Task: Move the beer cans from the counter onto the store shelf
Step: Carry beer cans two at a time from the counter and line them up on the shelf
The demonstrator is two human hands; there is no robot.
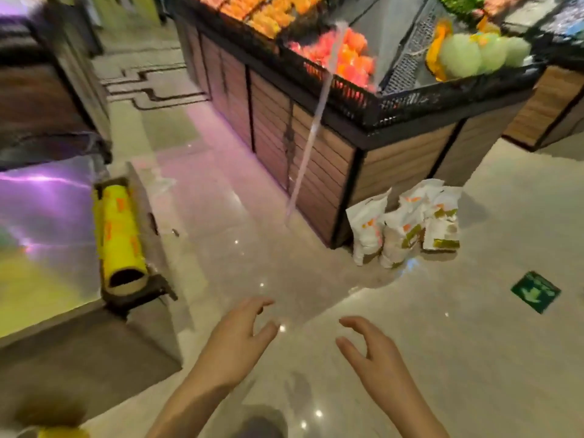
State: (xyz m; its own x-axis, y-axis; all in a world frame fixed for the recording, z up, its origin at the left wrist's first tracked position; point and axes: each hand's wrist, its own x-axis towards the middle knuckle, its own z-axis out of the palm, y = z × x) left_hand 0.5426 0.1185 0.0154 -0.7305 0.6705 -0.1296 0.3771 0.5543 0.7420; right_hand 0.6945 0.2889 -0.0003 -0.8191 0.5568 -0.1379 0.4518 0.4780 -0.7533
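Both bare hands, left hand (pixel 234 339) and right hand (pixel 376 352), hang empty with fingers loosely spread over the glossy beige tiled floor (pixel 442 358), no beer cans visible, so this is apparently a transit step; next move requires locating the counter's cans.

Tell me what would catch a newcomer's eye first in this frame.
Probably the two bare hands low in the middle, the left hand and right hand, both empty with loosely spread fingers above the glossy floor. Next, the bright yellow roll in its holder on the counter edge at left, and the wood-panelled produce stand ahead, heaped with orange and red fruit. White bags lean at its near corner. No beer cans show.
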